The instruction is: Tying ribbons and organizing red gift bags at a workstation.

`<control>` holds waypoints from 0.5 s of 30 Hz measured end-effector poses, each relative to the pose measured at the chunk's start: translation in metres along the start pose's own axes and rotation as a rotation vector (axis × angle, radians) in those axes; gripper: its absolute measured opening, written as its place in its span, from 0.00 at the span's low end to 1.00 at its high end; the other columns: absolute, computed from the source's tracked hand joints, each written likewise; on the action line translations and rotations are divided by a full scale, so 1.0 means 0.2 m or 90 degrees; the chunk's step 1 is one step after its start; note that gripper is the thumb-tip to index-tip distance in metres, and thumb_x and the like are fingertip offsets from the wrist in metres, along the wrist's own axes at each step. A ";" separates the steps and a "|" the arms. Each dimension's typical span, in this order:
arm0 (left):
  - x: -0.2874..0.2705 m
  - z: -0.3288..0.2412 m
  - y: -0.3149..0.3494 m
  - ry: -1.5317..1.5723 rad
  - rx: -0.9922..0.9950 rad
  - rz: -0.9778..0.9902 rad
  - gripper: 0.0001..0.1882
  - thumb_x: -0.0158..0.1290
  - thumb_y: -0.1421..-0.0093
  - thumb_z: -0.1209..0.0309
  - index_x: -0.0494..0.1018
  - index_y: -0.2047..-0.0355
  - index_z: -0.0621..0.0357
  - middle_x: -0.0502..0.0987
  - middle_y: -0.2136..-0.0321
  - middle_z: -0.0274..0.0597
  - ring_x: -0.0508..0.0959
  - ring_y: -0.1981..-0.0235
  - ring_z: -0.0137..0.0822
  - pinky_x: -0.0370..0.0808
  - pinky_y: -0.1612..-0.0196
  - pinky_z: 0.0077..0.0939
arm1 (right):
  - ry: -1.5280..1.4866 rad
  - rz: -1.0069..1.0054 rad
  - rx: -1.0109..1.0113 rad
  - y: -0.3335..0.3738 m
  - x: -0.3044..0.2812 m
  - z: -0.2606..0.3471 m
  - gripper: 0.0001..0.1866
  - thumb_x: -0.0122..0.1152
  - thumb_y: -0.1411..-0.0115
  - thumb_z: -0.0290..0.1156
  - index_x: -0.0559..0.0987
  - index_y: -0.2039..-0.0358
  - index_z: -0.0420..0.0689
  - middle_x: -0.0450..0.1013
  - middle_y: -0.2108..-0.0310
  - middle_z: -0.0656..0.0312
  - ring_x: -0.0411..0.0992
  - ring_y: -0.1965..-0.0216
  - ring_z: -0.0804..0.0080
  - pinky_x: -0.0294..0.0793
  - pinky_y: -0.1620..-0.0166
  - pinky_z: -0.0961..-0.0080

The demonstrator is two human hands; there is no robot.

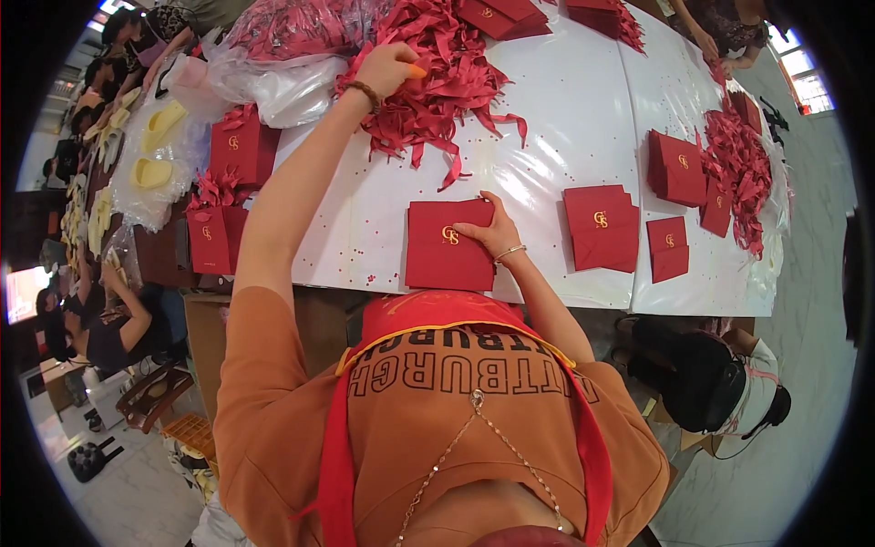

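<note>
My left hand [387,71] reaches out over a heap of red ribbons [437,82] at the far middle of the table. Its fingers are curled in at the heap's left edge, with something orange at a fingertip; what they pinch, if anything, is hidden. Close to the table's front edge lies a stack of square red paper bags [433,251] with a gold emblem. My right hand [497,232] grips that stack at its right side, thumb on top and fingers at the edge.
The table [565,118] has a white plastic cover with small red specks. More red bags [602,228] lie to the right, beside another ribbon pile [738,164]. At left are a clear plastic sack [296,82], red bags and pale yellow shoes [164,123]. Other people work around.
</note>
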State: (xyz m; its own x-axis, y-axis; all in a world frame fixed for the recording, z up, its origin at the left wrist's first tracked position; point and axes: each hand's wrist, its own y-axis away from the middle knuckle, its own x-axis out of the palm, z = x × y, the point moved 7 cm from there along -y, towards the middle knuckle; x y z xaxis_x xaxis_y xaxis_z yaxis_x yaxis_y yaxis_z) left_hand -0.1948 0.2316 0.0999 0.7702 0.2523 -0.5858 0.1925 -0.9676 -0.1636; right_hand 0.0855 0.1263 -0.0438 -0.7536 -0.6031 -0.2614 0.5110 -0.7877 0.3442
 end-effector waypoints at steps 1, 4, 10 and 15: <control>-0.04 -0.01 0.00 0.071 0.005 -0.011 0.06 0.57 0.53 0.72 0.71 0.76 0.59 0.72 0.79 0.30 0.71 0.77 0.24 0.66 0.76 0.20 | 0.011 0.007 0.011 0.00 0.00 0.01 0.45 0.72 0.62 0.40 0.57 0.47 0.42 0.72 0.63 0.53 0.71 0.62 0.69 0.71 0.58 0.76; -0.16 -0.19 0.07 0.220 -0.107 -0.006 0.05 0.55 0.51 0.75 0.71 0.74 0.57 0.71 0.78 0.29 0.69 0.78 0.20 0.65 0.77 0.15 | 0.029 -0.009 0.014 0.01 -0.01 -0.01 0.44 0.72 0.62 0.40 0.58 0.47 0.42 0.72 0.63 0.54 0.71 0.62 0.69 0.72 0.59 0.76; -0.19 0.04 0.27 0.094 0.005 -0.040 0.08 0.55 0.52 0.72 0.71 0.70 0.59 0.73 0.77 0.36 0.71 0.77 0.27 0.68 0.71 0.19 | -0.023 0.006 0.011 -0.01 0.01 -0.02 0.44 0.72 0.62 0.40 0.58 0.47 0.42 0.70 0.61 0.54 0.71 0.63 0.69 0.72 0.60 0.76; 0.08 0.39 0.70 -0.222 -0.178 0.156 0.21 0.60 0.60 0.69 0.69 0.64 0.55 0.69 0.77 0.38 0.70 0.76 0.31 0.69 0.70 0.23 | -0.003 -0.023 -0.007 -0.01 -0.02 -0.02 0.45 0.72 0.64 0.46 0.59 0.48 0.42 0.72 0.63 0.51 0.72 0.63 0.64 0.72 0.59 0.74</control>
State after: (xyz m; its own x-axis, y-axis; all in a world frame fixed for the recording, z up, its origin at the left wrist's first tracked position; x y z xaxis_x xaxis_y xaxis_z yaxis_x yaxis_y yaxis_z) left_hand -0.2033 0.1010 0.0066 0.5736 -0.0386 -0.8183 0.2240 -0.9534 0.2019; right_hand 0.0889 0.1290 -0.0479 -0.7730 -0.5743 -0.2695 0.4885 -0.8099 0.3247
